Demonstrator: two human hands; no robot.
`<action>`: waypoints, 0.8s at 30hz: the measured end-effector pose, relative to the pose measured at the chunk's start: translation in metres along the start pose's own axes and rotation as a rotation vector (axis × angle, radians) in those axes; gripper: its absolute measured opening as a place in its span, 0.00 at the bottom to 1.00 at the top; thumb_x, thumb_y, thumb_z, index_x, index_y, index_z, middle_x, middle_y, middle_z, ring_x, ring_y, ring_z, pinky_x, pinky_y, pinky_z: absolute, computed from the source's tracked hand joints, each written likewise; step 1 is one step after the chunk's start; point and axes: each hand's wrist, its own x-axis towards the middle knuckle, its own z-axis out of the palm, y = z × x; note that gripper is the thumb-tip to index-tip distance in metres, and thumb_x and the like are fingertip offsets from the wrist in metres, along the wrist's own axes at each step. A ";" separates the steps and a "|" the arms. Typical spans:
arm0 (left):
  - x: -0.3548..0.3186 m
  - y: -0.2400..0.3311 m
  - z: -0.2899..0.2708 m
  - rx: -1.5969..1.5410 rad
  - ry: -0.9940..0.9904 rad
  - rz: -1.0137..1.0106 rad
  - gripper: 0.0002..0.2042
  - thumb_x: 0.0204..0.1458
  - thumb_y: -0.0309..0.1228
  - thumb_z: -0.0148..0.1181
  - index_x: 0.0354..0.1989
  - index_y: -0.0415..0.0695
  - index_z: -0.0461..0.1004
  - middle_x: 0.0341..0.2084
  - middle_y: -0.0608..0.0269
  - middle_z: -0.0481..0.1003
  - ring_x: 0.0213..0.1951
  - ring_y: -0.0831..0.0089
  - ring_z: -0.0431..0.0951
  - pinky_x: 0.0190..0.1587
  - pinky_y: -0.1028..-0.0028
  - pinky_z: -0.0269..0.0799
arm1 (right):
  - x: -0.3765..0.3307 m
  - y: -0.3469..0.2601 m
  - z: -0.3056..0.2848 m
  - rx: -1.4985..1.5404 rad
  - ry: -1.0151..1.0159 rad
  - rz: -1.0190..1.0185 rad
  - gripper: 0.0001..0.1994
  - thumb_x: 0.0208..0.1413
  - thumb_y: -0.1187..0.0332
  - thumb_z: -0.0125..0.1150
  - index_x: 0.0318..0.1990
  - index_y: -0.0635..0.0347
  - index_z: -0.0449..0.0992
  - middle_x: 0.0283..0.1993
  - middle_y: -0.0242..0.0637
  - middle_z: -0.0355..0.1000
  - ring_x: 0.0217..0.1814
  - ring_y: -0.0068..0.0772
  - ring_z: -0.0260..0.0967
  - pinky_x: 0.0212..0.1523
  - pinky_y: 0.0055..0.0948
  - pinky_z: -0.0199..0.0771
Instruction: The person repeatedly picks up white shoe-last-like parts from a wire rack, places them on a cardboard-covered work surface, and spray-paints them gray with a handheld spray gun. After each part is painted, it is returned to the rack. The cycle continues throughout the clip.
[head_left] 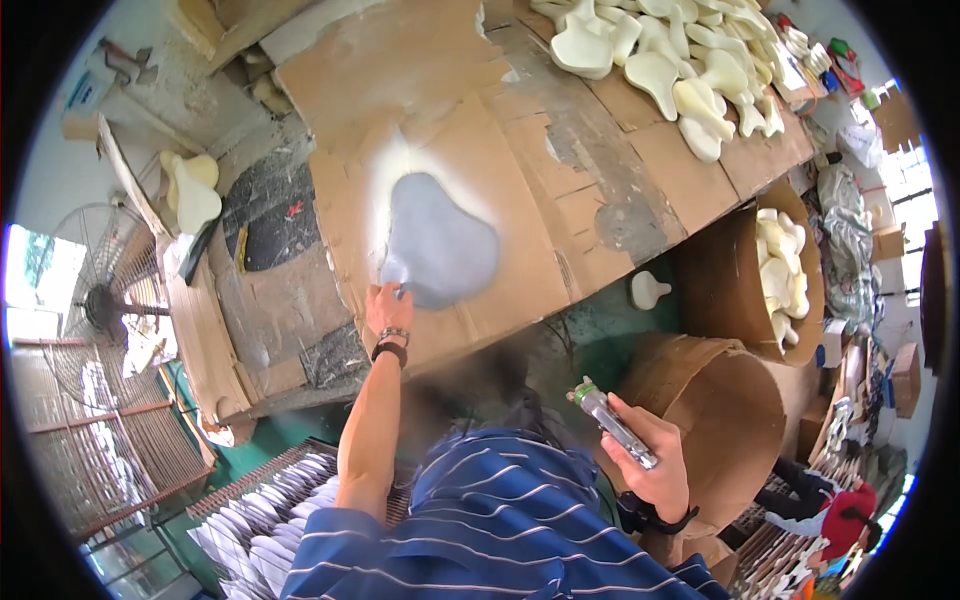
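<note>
Your right grip (655, 458) grasps a silver, green-tipped tool (614, 428); your left grip (386, 312) touches the grey piece (442, 242) just ahead of it, whether pinching I cannot tell.

grey pad (441, 240), rounded-triangular | flat on cardboard (540, 235) | silver spray gun (618, 426), green-ended | tilted, apart from pad

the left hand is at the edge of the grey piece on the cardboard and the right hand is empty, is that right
Not quite: the right hand isn't empty. The head view shows it holding a metal tool. The left hand is indeed at the edge of the grey piece on the cardboard.
</note>
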 end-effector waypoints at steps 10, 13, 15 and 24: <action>0.023 0.050 -0.007 -1.663 -0.004 -0.811 0.09 0.53 0.21 0.58 0.42 0.43 0.72 0.32 0.60 0.71 0.34 0.64 0.75 0.49 0.56 0.75 | 0.041 0.046 -0.005 -0.072 -0.049 -0.066 0.25 0.49 0.78 0.67 0.58 0.67 0.74 0.38 0.49 0.75 0.35 0.49 0.74 0.39 0.34 0.73; 0.051 0.053 -0.019 -2.012 -0.364 -0.613 0.05 0.51 0.21 0.55 0.27 0.44 0.66 0.25 0.61 0.70 0.27 0.65 0.69 0.56 0.49 0.69 | 0.054 0.049 -0.009 -0.091 -0.096 -0.139 0.25 0.48 0.78 0.68 0.57 0.66 0.74 0.39 0.50 0.76 0.37 0.53 0.74 0.40 0.37 0.74; 0.073 0.095 -0.055 -2.101 -0.319 -0.477 0.02 0.49 0.22 0.55 0.28 0.42 0.69 0.24 0.61 0.70 0.26 0.65 0.68 0.56 0.51 0.69 | 0.065 0.061 -0.009 -0.114 -0.125 -0.143 0.27 0.47 0.78 0.66 0.59 0.63 0.73 0.40 0.49 0.75 0.39 0.55 0.74 0.40 0.41 0.74; -0.009 0.131 -0.301 -2.260 0.080 0.152 0.15 0.48 0.26 0.57 0.46 0.39 0.75 0.46 0.55 0.79 0.50 0.58 0.78 0.54 0.55 0.74 | 0.131 0.125 0.036 -0.230 -0.308 -0.230 0.25 0.49 0.70 0.67 0.58 0.64 0.74 0.45 0.54 0.76 0.46 0.59 0.73 0.47 0.46 0.73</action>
